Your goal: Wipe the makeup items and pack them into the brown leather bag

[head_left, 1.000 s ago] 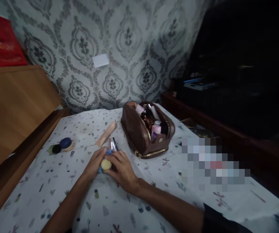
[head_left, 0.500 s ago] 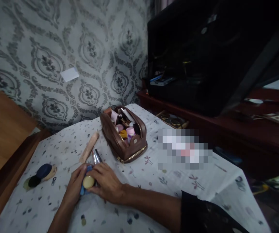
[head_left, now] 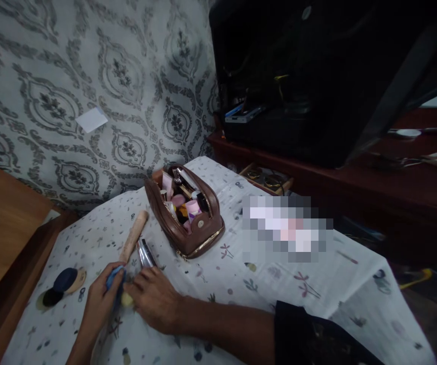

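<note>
In the head view my left hand [head_left: 98,294] is closed around a crumpled blue cloth [head_left: 116,280]. Close beside it, my right hand [head_left: 156,300] has its fingers on a small pale-yellow round piece [head_left: 127,299], mostly covered by the hand and touching or nearly touching the cloth. Just beyond the fingers lies a silver tube or bottle [head_left: 146,254]. A long beige tube [head_left: 133,236] lies to its left. Farther off stands a brown makeup bag [head_left: 172,230], unzipped, with several pink, white and gold cosmetics inside.
A dark-blue-lidded jar [head_left: 65,279] and a dark, olive-rimmed round item [head_left: 51,299] are at the left on the patterned tablecloth [head_left: 218,284]. A blurred patch [head_left: 286,228] covers something on the right. Behind are a black television [head_left: 317,91] and a small box [head_left: 267,178].
My hands have moved slightly apart, the left one shifting left with the blue cloth. The yellow piece, earlier facing up, is now mostly covered by my right hand. The view has shifted slightly.
</note>
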Available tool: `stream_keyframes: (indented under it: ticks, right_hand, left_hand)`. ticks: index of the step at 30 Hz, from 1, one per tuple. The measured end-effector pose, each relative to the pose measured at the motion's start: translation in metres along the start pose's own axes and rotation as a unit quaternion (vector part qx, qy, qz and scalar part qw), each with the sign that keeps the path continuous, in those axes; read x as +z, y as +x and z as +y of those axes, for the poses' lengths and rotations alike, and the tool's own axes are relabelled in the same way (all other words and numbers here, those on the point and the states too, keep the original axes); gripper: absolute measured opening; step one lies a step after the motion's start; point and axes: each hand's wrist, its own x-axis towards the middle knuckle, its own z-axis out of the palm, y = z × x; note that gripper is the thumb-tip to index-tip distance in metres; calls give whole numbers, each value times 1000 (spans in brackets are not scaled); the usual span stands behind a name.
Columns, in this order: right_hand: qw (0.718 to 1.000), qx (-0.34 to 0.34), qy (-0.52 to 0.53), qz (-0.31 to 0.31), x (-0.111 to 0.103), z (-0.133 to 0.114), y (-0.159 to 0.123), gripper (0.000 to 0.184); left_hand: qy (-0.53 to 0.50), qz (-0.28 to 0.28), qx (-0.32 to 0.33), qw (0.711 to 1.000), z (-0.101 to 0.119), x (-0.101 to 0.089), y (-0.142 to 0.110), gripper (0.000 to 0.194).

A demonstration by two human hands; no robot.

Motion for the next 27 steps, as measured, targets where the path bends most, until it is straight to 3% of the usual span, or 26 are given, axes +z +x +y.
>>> stream_keyframes:
  ticks: [5, 8, 13, 16, 18, 22, 27]
  right_hand:
    - [998, -17, 47, 24, -16, 2, 0, 24]
    - [993, -55, 71, 76, -32, 7, -1, 19]
    - [964, -72, 63, 249, -86, 27, -8, 18]
    - [962, -43, -1, 270, -125, 50, -7, 26]
    - [968, 0, -64, 244, -143, 67, -2, 31]
    - [980, 61, -167, 88, -154, 98, 12, 31]
    - [979, 45, -165, -110, -155, 117, 23, 19]
  left_hand:
    - [29, 6, 21, 999, -6, 1, -1, 42]
    - [45, 14, 33, 998, -14, -4, -2, 43]
    - [82, 47, 11, 995, -25, -17, -8, 44]
    - [92, 75, 2, 993, -31, -23, -12, 44]
    - [119, 89, -18, 989, -39, -27, -13, 44]
    - [175, 121, -82, 974, -60, -41, -13, 41]
    - [260, 150, -156, 941, -74, -70, -2, 39]
